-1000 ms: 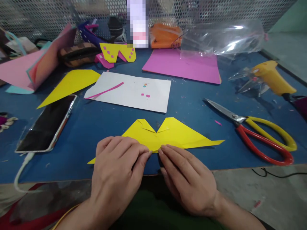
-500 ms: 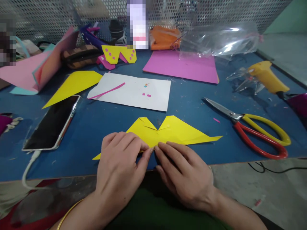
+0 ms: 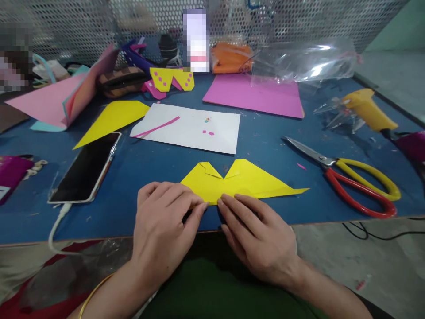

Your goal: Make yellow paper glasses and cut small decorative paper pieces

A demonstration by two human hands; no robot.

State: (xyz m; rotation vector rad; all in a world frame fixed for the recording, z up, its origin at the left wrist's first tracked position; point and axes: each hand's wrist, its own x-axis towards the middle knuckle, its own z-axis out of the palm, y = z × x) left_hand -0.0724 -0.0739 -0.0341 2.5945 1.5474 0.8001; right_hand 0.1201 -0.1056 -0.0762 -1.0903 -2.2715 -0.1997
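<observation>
A folded yellow paper shape (image 3: 245,181) with two peaks and a notch between them lies on the blue table (image 3: 265,146) near the front edge. My left hand (image 3: 164,230) rests on its left part and pinches the near edge with fingers closed on the paper. My right hand (image 3: 257,237) lies flat beside it, fingertips pressing the same near edge at the middle. The fingertips of both hands almost touch. The paper's left wing is hidden under my left hand.
Red-and-yellow scissors (image 3: 352,181) lie to the right, a yellow glue gun (image 3: 368,110) behind them. A phone (image 3: 88,170) on a cable lies left. A white sheet (image 3: 189,128), yellow triangle (image 3: 111,119), pink sheet (image 3: 255,95) and plastic bag (image 3: 305,60) lie farther back.
The view has shifted a little. My left hand now covers the paper's left tip, which showed before. Both hands stay on the near edge.
</observation>
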